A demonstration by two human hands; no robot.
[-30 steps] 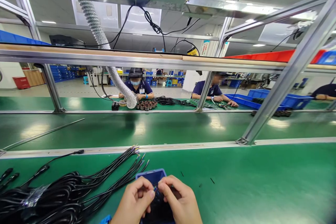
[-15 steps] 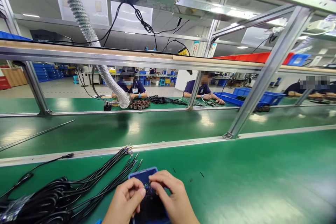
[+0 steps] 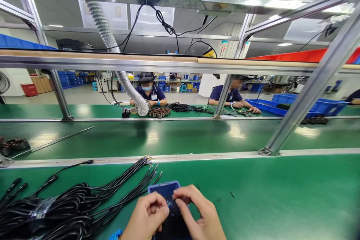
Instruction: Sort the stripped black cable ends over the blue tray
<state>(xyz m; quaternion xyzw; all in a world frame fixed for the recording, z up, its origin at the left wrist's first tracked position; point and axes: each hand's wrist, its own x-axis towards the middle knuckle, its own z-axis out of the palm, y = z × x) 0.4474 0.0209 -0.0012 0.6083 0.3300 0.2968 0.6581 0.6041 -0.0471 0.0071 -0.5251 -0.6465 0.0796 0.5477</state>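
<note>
My left hand [image 3: 149, 213] is closed in a pinch over a small blue bin [image 3: 163, 186]. Thin blue and greenish bits [image 3: 169, 203] show at its fingertips, too small to name. Close beside it, my right hand [image 3: 198, 210] pinches thumb against forefinger; whatever lies between them is too small to make out. The fingertips of both hands are near each other but apart. The bin's dark inside is partly covered by my hands. To the left lies a bundle of black cables [image 3: 70, 206], their stripped, coloured wire ends [image 3: 147, 159] pointing away from me.
A metal rail [image 3: 197, 156] crosses behind the bin, with a slanted post [image 3: 306, 82] at right. A thin rod [image 3: 56, 142] lies beyond it. Small black scraps [image 3: 231, 194] lie on the green bench [image 3: 281, 202]. Two people [image 3: 150, 92] sit opposite, behind a silver duct [image 3: 129, 90].
The view has turned left, so everything sits further right, and more cable and coils show at left. Both hands stay pinched over the bin.
</note>
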